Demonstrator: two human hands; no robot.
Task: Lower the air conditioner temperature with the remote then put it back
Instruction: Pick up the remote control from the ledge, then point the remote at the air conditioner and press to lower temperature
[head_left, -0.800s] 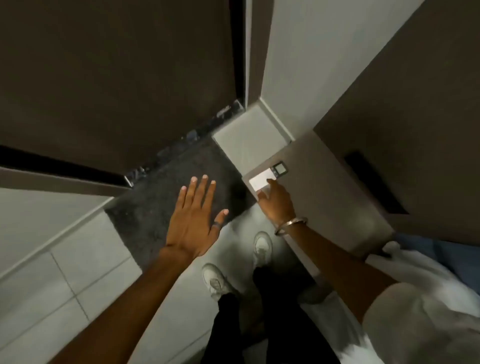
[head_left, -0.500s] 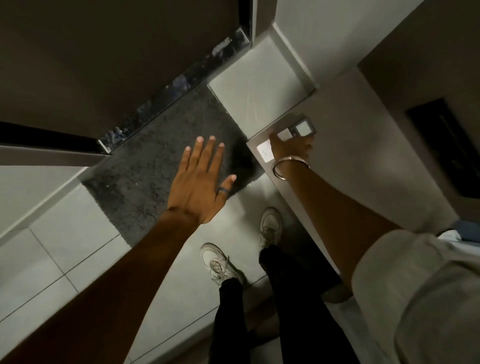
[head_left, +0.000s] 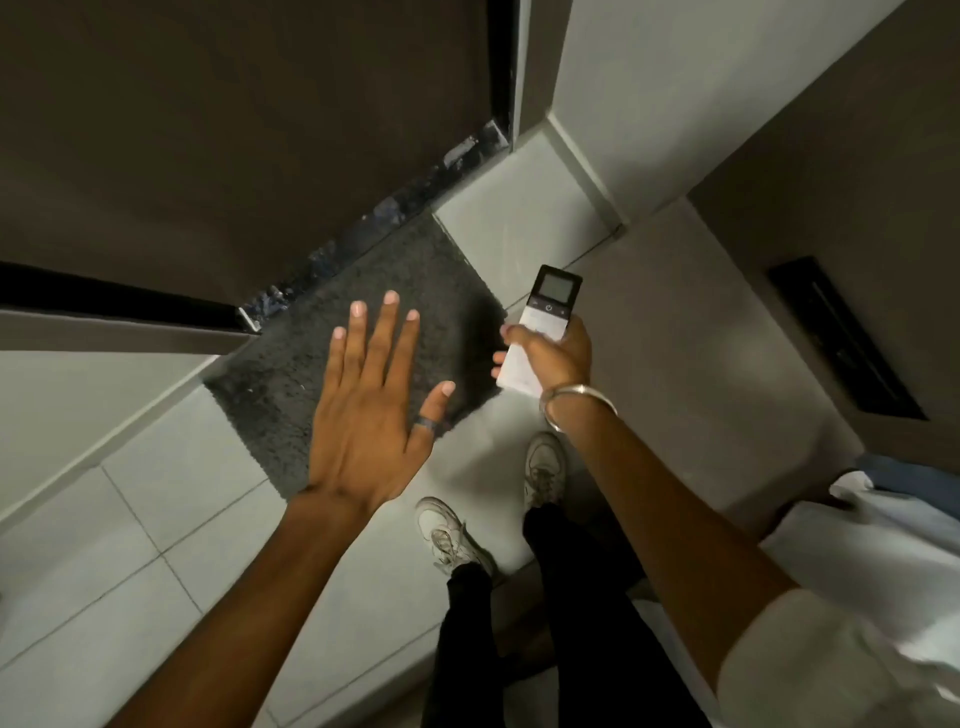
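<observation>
- white shoes (head_left: 544, 467) planted on pale tiled floor (head_left: 156, 519), nearest the camera.
- left hand (head_left: 371, 410) flat, fingers spread and released, above dark mat (head_left: 363, 291).
- right hand (head_left: 556, 356) clasped around remote (head_left: 543, 322), display end up, off the grey ledge (head_left: 701, 338).

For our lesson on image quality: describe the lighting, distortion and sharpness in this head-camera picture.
Head view: dim, even indoor light; the wide lens bends the door edge and floor-tile lines; the remote in the right hand is fairly sharp, though its screen shows no readable figures; the open left hand casts only a faint shadow.
</observation>
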